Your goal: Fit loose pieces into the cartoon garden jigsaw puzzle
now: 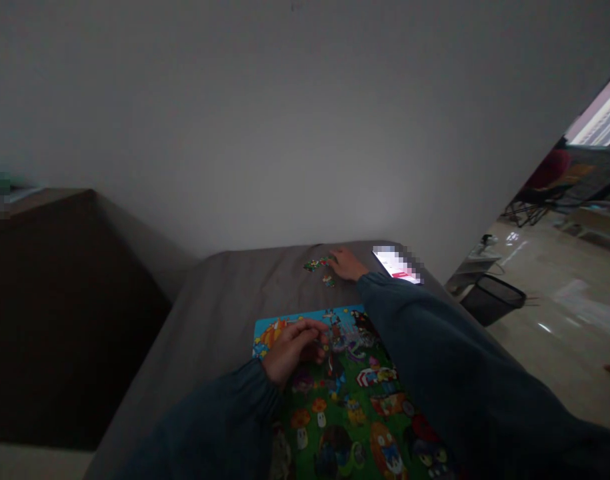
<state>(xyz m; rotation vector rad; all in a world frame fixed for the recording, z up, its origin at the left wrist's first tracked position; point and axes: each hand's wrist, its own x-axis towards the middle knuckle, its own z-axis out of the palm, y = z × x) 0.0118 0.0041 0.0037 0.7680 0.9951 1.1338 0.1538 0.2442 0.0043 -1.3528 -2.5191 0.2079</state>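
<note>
A colourful jigsaw puzzle board lies on the grey table in front of me. My left hand rests on the puzzle's upper left part, its fingers curled with the fingertips on the picture; whether it pinches a piece is unclear. My right hand is stretched out to the far edge of the table, fingers spread and touching the table beside a small heap of loose puzzle pieces. Both arms wear dark teal sleeves.
A lit phone lies at the table's far right corner, just right of my right hand. A dark cabinet stands to the left. A black mesh bin sits on the shiny floor to the right. A plain wall rises behind the table.
</note>
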